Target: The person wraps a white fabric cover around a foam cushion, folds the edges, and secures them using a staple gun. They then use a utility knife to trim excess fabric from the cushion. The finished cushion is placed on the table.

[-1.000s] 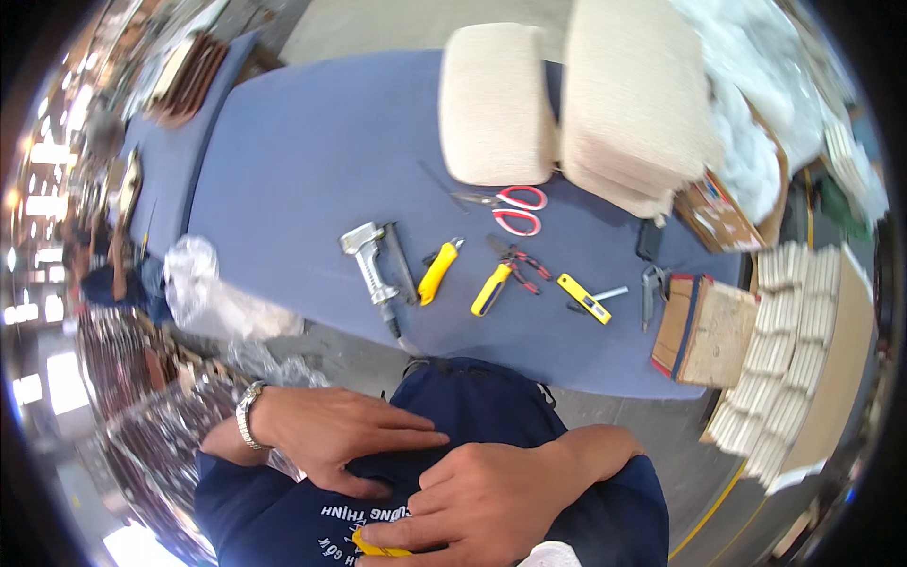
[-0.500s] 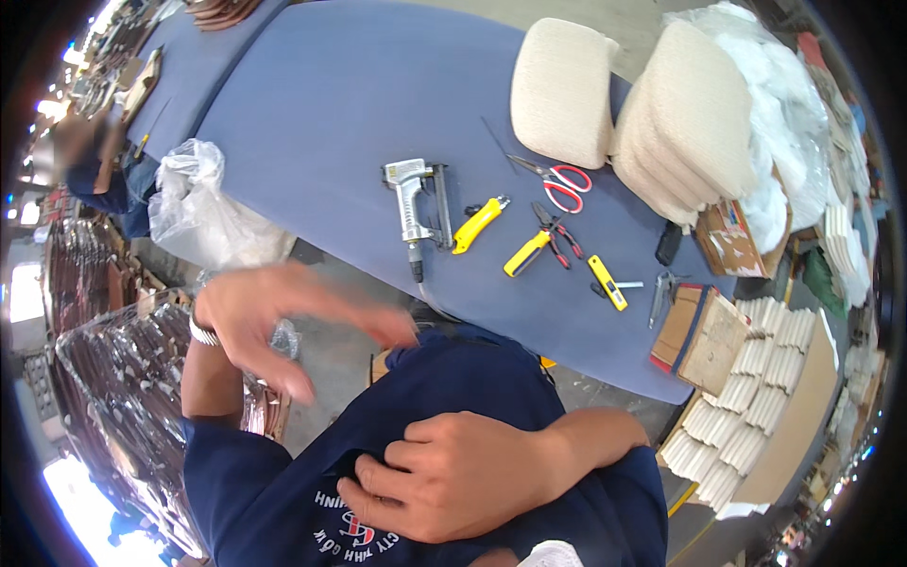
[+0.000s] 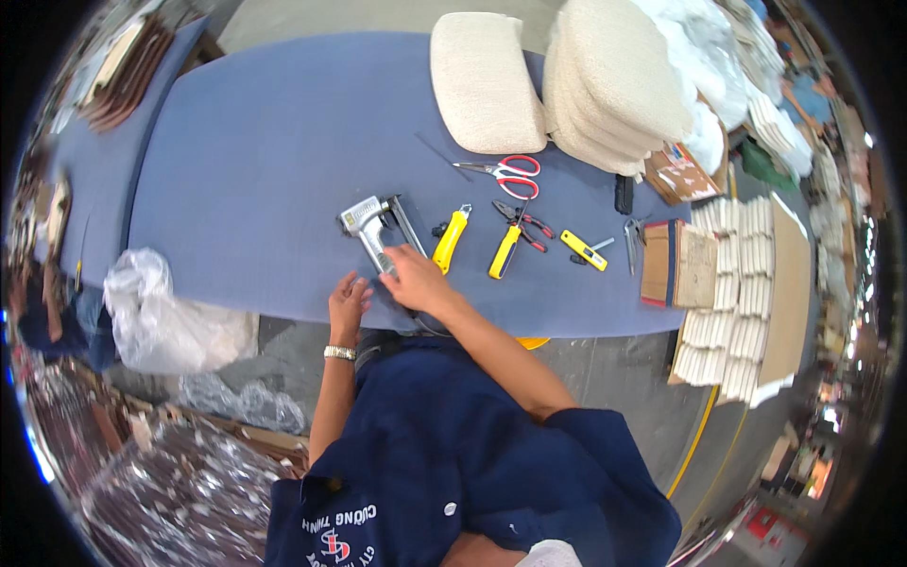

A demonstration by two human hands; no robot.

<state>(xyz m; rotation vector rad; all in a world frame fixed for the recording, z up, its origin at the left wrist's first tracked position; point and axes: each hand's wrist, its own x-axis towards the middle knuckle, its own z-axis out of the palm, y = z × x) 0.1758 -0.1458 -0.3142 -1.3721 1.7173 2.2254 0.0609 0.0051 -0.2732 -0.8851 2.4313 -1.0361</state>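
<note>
At the near edge of the blue-covered table, my right hand (image 3: 416,279) has its fingers closed on the handle of a silver staple gun (image 3: 365,223). The gun still lies on the cloth with its head pointing away from me; its lower end is hidden by the hand. My left hand (image 3: 349,300), with a metal-band watch on the wrist, is beside the gun's left side, fingers apart and slightly curled, holding nothing. Just right of the gun lies a yellow utility knife (image 3: 452,242). Farther right are a yellow-handled screwdriver (image 3: 505,255), pliers (image 3: 537,229) and red-and-white scissors (image 3: 515,175).
A small yellow cutter (image 3: 584,250) lies toward the table's right. Cream padded cushions (image 3: 609,85) are stacked at the far right. Bundles of white strips (image 3: 727,326) stand beside the table's right end. Clear plastic bags (image 3: 156,317) hang at the left edge; a person is at far left.
Both hands have moved from near my body to the staple gun. My right hand has taken hold of its handle, and the gun has turned slightly. The whole view has shifted.
</note>
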